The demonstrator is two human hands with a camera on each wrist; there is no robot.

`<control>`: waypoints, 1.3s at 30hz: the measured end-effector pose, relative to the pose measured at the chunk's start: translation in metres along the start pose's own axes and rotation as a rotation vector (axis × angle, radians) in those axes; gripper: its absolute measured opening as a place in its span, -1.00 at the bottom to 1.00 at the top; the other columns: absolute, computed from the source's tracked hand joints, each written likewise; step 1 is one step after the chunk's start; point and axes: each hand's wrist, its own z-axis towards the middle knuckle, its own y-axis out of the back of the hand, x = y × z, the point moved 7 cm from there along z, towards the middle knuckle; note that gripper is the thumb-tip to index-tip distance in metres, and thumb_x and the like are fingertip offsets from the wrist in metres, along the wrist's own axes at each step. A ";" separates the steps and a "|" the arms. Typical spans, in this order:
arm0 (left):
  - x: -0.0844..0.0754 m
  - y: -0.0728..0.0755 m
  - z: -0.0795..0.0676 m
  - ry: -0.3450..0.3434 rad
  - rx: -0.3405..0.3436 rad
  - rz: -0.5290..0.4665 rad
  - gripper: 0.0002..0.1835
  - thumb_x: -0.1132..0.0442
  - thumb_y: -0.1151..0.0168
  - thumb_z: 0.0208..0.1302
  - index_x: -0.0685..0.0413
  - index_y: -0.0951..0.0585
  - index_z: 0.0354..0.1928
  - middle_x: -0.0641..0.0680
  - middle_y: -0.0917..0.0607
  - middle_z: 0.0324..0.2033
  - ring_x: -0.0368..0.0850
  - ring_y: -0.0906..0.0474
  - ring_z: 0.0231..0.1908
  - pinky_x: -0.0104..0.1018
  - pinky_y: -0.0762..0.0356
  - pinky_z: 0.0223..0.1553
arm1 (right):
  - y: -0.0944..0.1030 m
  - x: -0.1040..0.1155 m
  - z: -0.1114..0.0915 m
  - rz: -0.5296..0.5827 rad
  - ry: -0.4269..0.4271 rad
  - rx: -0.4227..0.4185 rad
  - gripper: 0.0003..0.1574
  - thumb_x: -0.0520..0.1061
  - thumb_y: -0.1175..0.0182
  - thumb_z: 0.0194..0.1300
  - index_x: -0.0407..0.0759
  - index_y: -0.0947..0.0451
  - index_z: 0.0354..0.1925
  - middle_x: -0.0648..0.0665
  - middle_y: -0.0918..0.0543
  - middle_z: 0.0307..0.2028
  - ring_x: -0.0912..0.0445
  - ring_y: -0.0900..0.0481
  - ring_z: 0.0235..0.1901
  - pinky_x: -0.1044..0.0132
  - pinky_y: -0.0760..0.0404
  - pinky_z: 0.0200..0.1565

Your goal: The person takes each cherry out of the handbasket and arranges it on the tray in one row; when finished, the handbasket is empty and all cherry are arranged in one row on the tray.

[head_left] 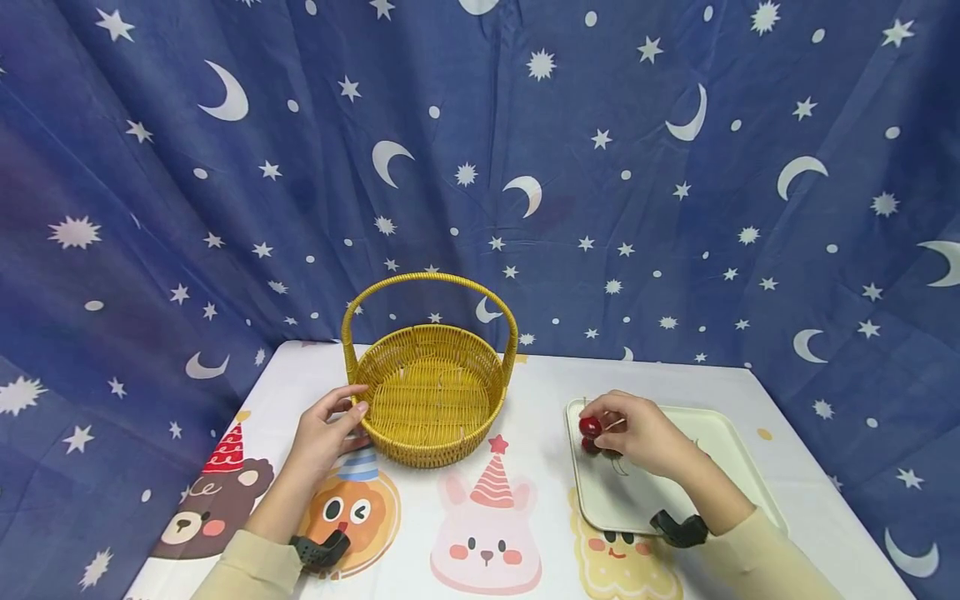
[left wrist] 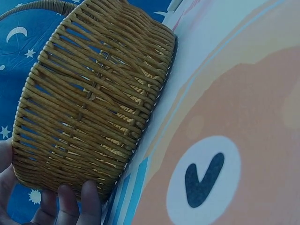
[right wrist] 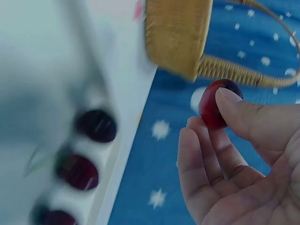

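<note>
My left hand point(head_left: 327, 427) grips the left side of a yellow woven basket point(head_left: 427, 454); the thumb lies at the rim and the other fingers rest against the outer wall. In the left wrist view, fingertips point(left wrist: 89, 201) touch the basket's wicker wall point(left wrist: 89, 103). My right hand point(head_left: 633, 429) pinches a shiny dark red cherry point(right wrist: 213, 105) between thumb and fingers, above the left part of a cream tray point(head_left: 720, 429). Below it, more cherries point(right wrist: 79, 172) lie in the tray, blurred in the right wrist view and mostly hidden by the hand in the head view.
A tall arched handle point(head_left: 431, 275) rises over the basket. The white tablecloth point(head_left: 405, 533) carries printed cartoon animals. Behind the table hangs a blue curtain point(head_left: 465, 117) with moons and stars. Thin stems point(head_left: 618, 468) show in the tray near the right hand.
</note>
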 end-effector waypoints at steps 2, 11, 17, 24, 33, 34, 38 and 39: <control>0.000 0.000 0.000 0.000 0.003 -0.004 -0.50 0.17 -0.24 0.63 0.07 -0.49 0.50 0.06 -0.38 0.06 -0.20 -0.69 -0.24 -0.17 -0.88 -0.05 | 0.011 -0.012 -0.013 -0.025 -0.021 -0.029 -0.55 -0.46 -0.47 0.20 -0.12 -0.75 0.01 -0.14 -0.76 -0.10 0.05 -0.75 -0.13 0.29 -0.83 -0.13; 0.002 -0.001 0.001 0.013 0.006 0.000 -0.50 0.16 -0.23 0.63 0.04 -0.49 0.51 0.06 -0.37 0.09 -0.20 -0.69 -0.24 -0.17 -0.88 -0.05 | 0.057 -0.063 -0.058 -0.116 -0.158 -0.148 -0.54 -0.42 -0.48 0.21 -0.17 -0.74 0.07 -0.22 -0.78 -0.05 0.03 -0.76 -0.12 0.38 -0.79 -0.24; 0.003 0.000 0.001 0.006 0.008 0.011 -0.49 0.16 -0.23 0.63 0.03 -0.48 0.51 0.07 -0.36 0.11 -0.22 -0.68 -0.25 -0.16 -0.88 -0.04 | 0.080 -0.097 -0.079 -0.183 -0.221 -0.178 -0.52 -0.38 -0.50 0.21 -0.23 -0.72 0.12 -0.27 -0.81 -0.03 0.08 -0.78 -0.14 0.41 -0.75 -0.24; 0.001 0.001 0.000 -0.005 0.005 0.012 -0.52 0.19 -0.21 0.64 0.07 -0.49 0.50 0.06 -0.36 0.07 -0.22 -0.68 -0.25 -0.16 -0.89 -0.06 | 0.101 -0.142 -0.098 -0.272 -0.308 -0.174 -0.52 -0.36 -0.50 0.19 -0.26 -0.72 0.11 -0.34 -0.79 -0.02 -0.15 -0.78 -0.09 0.27 -0.76 -0.24; 0.001 0.000 0.000 -0.011 0.008 0.017 -0.51 0.17 -0.23 0.63 0.07 -0.49 0.50 0.07 -0.36 0.09 -0.21 -0.69 -0.24 -0.16 -0.89 -0.06 | 0.099 -0.183 -0.110 -0.268 -0.400 -0.071 -0.55 -0.37 -0.48 0.20 -0.28 -0.72 0.08 -0.28 -0.76 -0.12 -0.01 -0.67 -0.17 0.35 -0.67 -0.41; 0.001 0.000 0.000 -0.011 0.010 0.019 -0.51 0.17 -0.22 0.64 0.07 -0.49 0.50 0.08 -0.36 0.09 -0.21 -0.69 -0.24 -0.16 -0.89 -0.06 | 0.097 -0.185 -0.111 -0.259 -0.405 -0.063 -0.55 -0.38 -0.48 0.19 -0.29 -0.72 0.08 -0.30 -0.76 -0.13 -0.02 -0.66 -0.18 0.34 -0.68 -0.41; 0.000 -0.001 -0.001 -0.016 0.009 0.027 -0.51 0.16 -0.22 0.64 0.06 -0.48 0.50 0.09 -0.36 0.11 -0.20 -0.69 -0.23 -0.16 -0.89 -0.06 | 0.095 -0.189 -0.108 -0.257 -0.411 -0.066 -0.50 -0.40 -0.49 0.17 -0.28 -0.72 0.10 -0.32 -0.73 -0.10 -0.07 -0.68 -0.15 0.32 -0.71 -0.41; 0.000 0.000 -0.001 -0.017 0.007 0.027 -0.51 0.16 -0.22 0.64 0.07 -0.49 0.50 0.09 -0.36 0.11 -0.21 -0.69 -0.23 -0.16 -0.89 -0.06 | 0.096 -0.189 -0.107 -0.254 -0.406 -0.071 -0.49 -0.40 -0.50 0.17 -0.29 -0.71 0.11 -0.33 -0.72 -0.08 -0.09 -0.68 -0.14 0.31 -0.71 -0.40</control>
